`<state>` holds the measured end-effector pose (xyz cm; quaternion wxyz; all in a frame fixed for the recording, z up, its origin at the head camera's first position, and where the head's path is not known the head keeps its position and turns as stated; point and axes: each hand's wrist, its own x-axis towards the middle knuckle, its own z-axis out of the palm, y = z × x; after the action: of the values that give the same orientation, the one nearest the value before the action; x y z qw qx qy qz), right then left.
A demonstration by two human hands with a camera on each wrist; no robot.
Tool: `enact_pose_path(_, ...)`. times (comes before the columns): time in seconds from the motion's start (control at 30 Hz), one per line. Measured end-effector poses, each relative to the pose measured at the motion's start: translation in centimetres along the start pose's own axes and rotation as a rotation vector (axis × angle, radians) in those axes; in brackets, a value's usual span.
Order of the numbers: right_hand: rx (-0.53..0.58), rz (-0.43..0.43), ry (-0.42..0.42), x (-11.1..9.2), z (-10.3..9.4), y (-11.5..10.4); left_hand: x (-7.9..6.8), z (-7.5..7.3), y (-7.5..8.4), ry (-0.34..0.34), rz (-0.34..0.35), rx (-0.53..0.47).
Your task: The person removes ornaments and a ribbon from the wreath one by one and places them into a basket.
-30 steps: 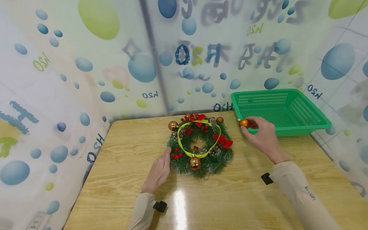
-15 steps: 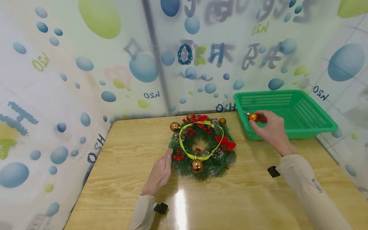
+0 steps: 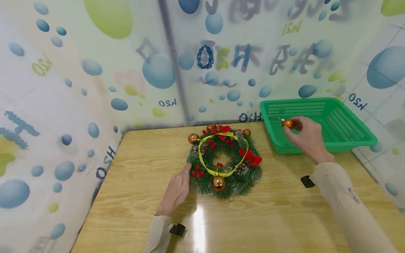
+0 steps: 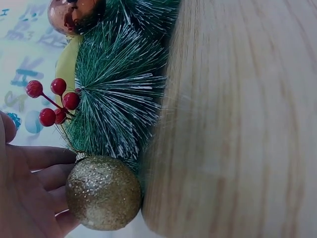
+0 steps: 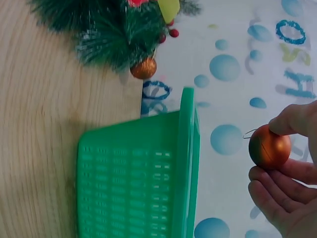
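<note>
Between the thumb and fingers of my right hand (image 3: 308, 137) is an orange Christmas bauble (image 3: 288, 123) with a wire hook at its top. In the head view the bauble overlaps the inside of the green basket (image 3: 319, 146). My left hand (image 3: 175, 189) lies with extended fingers along the left side of the green wreath (image 3: 243, 184). Its fingers reach behind a gold glitter bauble (image 4: 104, 193) in the left wrist view. Copper baubles (image 3: 218, 183), red berries (image 3: 198, 173), red flowers (image 3: 252, 158), pine cones (image 3: 242, 169) and a yellow ribbon (image 3: 202, 162) decorate the wreath.
The wreath and basket share a wooden table (image 3: 145, 158), with the basket at the back right. Behind them rises a wall covering (image 3: 126, 70) printed with blue and green bubbles.
My right hand has carried the orange bauble right and slightly farther back, from the basket's left rim to over its inside. The left hand stays at the wreath.
</note>
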<state>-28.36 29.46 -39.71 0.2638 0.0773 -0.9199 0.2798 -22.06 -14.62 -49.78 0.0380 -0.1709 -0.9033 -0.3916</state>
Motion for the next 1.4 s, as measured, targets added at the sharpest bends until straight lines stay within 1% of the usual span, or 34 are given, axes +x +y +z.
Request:
enact_pose_path(0.17,-0.011,0.027,-0.017,0.3,-0.2,0.8,-0.7,-0.4,0.1,-0.011,-0.023,0.005)
enact_pose_path(0.27,0.005,0.057,-0.047,0.5,0.1,1.2,-1.3,-0.9,-0.1,0.0,-0.046,0.019)
enact_pose_path(0.37,0.027,0.087,-0.063,0.9,0.1,1.6,-1.6,-1.3,-0.4,0.007,-0.048,0.029)
enact_pose_path(0.57,0.01,0.141,-0.087,2.0,-0.6,3.3,-1.3,-1.4,-0.5,0.006,-0.028,0.024)
enact_pose_path(0.8,-0.014,0.189,-0.117,2.7,-1.4,4.8,-1.1,-1.2,-0.3,0.002,-0.042,0.02)
enact_pose_path(1.03,-0.03,0.243,-0.143,3.3,-2.1,6.9,-0.5,-0.9,0.0,0.013,-0.049,0.008)
enact_pose_path(1.4,-0.112,0.232,-0.191,3.7,-3.1,8.9,0.0,-0.2,0.2,0.019,-0.027,0.002)
